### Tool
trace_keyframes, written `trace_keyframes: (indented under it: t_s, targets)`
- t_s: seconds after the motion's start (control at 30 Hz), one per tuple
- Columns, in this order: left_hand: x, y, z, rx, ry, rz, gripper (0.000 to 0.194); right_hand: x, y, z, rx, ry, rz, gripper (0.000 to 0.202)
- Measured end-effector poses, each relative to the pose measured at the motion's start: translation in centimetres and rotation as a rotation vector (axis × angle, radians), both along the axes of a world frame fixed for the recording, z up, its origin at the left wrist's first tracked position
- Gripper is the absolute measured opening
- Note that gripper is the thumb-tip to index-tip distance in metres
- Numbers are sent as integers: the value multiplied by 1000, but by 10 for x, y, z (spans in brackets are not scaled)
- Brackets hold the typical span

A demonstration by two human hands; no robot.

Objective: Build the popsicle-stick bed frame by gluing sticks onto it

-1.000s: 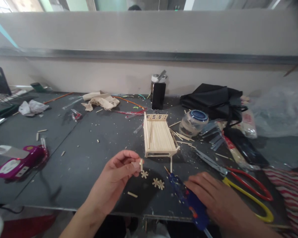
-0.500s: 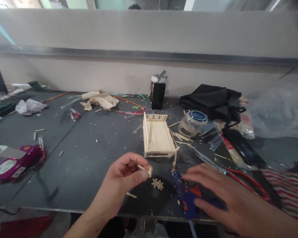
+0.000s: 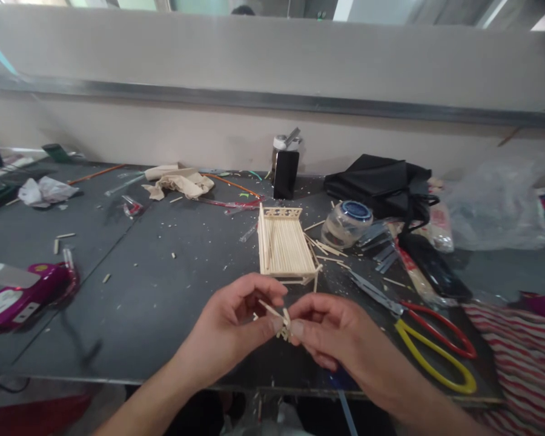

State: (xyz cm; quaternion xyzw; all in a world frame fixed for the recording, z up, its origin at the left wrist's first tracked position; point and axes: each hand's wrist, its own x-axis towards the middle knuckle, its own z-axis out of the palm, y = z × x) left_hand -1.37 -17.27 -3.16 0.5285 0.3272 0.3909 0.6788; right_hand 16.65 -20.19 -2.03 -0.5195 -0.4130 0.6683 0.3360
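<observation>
Near the table's front edge, my left hand (image 3: 236,327) pinches thin wooden sticks (image 3: 271,309) between thumb and fingers. My right hand (image 3: 331,330) meets it from the right, its thumb and fingertips closed on the same small stick piece. Just behind both hands stands a small bed-like frame (image 3: 288,245) of pale sticks, with a patterned end panel at its far side. Small star-shaped stick pieces (image 3: 283,333) show just below the fingertips, partly covered. A blue tool (image 3: 343,380) lies mostly hidden under my right hand.
Scissors (image 3: 402,310) with red and yellow handles lie at right. A clear jar (image 3: 347,224), loose sticks (image 3: 329,249), a black bag (image 3: 376,184) and an upright phone (image 3: 286,174) are behind. A purple tool (image 3: 25,297) lies at left.
My right hand has left the blue tool and moved left to the sticks in my left hand, closing its fingers. The view has shifted slightly, showing the yellow scissor handle.
</observation>
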Motion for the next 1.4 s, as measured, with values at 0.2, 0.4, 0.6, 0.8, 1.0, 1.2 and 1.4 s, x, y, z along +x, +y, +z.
trace_keyframes:
  t_s: [0.2,0.4,0.6,0.8,1.0,1.2,1.4]
  targets:
    - [-3,6,13,65,101,-165,57,1,4,0,-73,49,40,22]
    - [-4,10,13,-20,39,-238,70,-2,5,5,-12,-65,89,23]
    - [-4,0,8,-275,-51,-1,40,-6,0,-4,-34,30,-14,22]
    - [-1,-5,2,-223,-58,107,46,-3,-1,-8,-99,124,13,21]
    - [-1,-2,8,-106,28,56,58,-5,-2,-6,-77,91,-3,26]
    - [1,-5,9,-19,112,100,69,-7,-3,-11,-76,79,-42,29]
    - [4,-9,-2,-40,35,135,79,-12,-6,-19,-110,128,-110,34]
